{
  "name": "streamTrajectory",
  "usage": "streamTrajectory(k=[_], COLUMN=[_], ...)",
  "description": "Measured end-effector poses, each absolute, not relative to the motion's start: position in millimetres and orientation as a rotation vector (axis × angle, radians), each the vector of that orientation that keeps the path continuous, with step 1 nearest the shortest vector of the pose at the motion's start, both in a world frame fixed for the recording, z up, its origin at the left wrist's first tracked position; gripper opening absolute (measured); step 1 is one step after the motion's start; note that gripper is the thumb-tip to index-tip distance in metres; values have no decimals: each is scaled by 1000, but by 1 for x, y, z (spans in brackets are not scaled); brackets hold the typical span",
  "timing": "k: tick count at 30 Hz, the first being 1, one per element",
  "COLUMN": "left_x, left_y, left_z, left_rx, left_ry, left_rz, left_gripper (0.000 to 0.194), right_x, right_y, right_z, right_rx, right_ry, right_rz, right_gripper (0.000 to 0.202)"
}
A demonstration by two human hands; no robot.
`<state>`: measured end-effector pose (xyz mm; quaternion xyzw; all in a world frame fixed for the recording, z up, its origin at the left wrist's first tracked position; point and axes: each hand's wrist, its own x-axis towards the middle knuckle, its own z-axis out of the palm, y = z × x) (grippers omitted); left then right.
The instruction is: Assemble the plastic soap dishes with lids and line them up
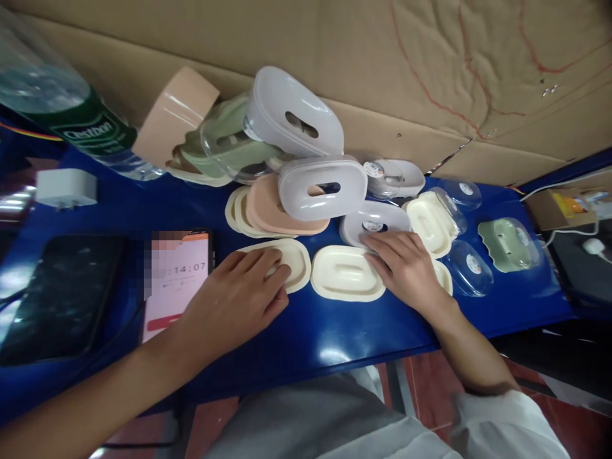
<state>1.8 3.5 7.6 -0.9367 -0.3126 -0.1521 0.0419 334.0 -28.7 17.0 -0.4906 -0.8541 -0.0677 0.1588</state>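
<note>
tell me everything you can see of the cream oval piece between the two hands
The cream piece is a rounded oblong that looks like smooth plastic, with a stepped rim and a long raised ridge in its middle. It lies flat on the blue table, ridge up. The right hand overlaps its right end; whether they touch is unclear.

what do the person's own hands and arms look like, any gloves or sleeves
The left hand and right hand are bare, with no gloves, rings or watch visible. Both forearms are uncovered. A loose, pale grey sleeve shows near the right elbow; any sleeve on the left arm is out of view.
</note>
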Motion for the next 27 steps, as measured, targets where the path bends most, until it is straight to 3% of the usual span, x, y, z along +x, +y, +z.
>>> streamTrajectory(k=[6,18,27], left_x=[6,7,6], left_y=[4,1,2], left_z=[4,1,-1], left_rx=[-2900,-3015,-3045], left_ry=[-901,-990,-987], left_rz=[-520,-460,-461], left_gripper=[21,31,31], right_x=[325,324,320], right_y=[-35,-44,-42], right_z=[22,27,21], right_rx=[-1301,-1002,-1025], right_ry=[-2428,-2433,-2507], right_rz=[25,117,101], right_gripper=[17,30,36])
